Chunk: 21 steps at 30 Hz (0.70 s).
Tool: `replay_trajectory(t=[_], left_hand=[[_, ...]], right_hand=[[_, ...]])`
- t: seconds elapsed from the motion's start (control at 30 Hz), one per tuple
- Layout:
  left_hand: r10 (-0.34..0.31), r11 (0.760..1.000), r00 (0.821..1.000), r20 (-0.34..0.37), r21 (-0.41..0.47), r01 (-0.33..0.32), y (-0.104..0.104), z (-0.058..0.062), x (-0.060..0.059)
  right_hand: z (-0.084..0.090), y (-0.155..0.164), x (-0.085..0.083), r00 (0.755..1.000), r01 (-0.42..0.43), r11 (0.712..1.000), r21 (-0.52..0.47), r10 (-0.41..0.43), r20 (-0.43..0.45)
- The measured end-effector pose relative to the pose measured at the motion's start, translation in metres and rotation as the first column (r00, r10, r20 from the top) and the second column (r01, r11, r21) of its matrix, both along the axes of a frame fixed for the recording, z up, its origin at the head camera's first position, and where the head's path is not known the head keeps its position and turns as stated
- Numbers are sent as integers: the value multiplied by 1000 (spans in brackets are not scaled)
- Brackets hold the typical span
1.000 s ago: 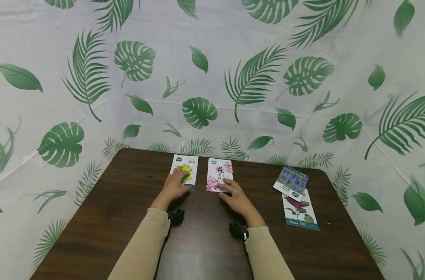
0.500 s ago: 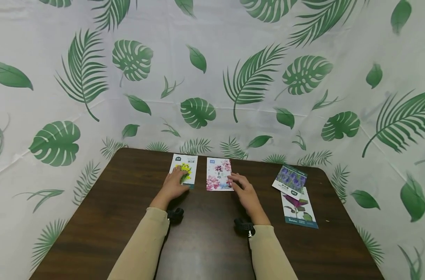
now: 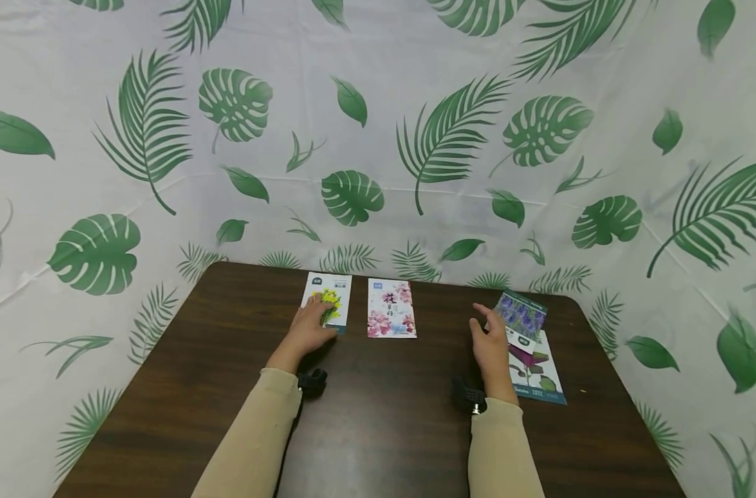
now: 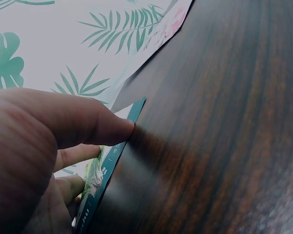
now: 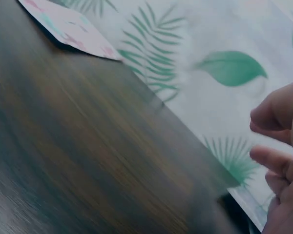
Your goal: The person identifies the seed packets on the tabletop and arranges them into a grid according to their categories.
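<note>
My left hand [image 3: 306,332] rests on a flat seed packet [image 3: 342,285] with yellow flowers, at the table's far side. In the left wrist view the thumb [image 4: 100,122] touches the packet's teal lower edge, the other fingers lying on its face. Just right of it lies a pink-flowered packet [image 3: 392,309], untouched. Holding nothing, my right hand [image 3: 492,349] is beside two overlapping packets: a purple-flowered one [image 3: 523,318] on top, partly covering a packet with a dark magenta flower [image 3: 548,380]. The right wrist view shows its fingers [image 5: 273,158] loosely bent in the air.
A dark wooden table [image 3: 378,422] carries the packets. White cloth [image 3: 365,228] with green leaves hangs close behind its far edge and along both sides. Each wrist wears a black camera [image 3: 312,382] with a cable.
My right hand has left the pink-flowered packet and moved right to the two overlapping packets. The left hand has stayed on the yellow-flowered packet.
</note>
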State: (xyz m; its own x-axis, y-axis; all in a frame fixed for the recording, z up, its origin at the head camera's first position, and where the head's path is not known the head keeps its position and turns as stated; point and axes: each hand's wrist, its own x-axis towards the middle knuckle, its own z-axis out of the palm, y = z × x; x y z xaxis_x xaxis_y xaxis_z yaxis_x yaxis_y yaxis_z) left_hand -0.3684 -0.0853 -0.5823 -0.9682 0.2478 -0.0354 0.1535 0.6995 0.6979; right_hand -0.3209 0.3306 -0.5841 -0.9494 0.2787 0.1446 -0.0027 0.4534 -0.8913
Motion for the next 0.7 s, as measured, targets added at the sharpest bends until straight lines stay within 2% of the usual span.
replay_trajectory(t=[0.13, 0.23, 0.37, 0.53, 0.7], left_hand=[[-1, 1000, 1000, 3, -2, 1, 0, -1, -1], [-5, 1000, 1000, 7, -3, 5, -1, 0, -1], [-3, 1000, 1000, 0, -13, 3, -1, 1, -2], [3, 1000, 1000, -6, -16, -3, -1, 1, -3], [1, 1000, 1000, 2, -6, -1, -1, -1, 0]], right_hand=[[1, 14, 2, 999, 53, 996, 66, -53, 2], [-2, 21, 1, 990, 118, 986, 119, -107, -93], [-1, 26, 0, 980, 175, 973, 154, -157, -118], [-1, 31, -2, 989, 144, 966, 213, -146, -6], [-8, 31, -1, 989, 47, 945, 323, -89, 117]])
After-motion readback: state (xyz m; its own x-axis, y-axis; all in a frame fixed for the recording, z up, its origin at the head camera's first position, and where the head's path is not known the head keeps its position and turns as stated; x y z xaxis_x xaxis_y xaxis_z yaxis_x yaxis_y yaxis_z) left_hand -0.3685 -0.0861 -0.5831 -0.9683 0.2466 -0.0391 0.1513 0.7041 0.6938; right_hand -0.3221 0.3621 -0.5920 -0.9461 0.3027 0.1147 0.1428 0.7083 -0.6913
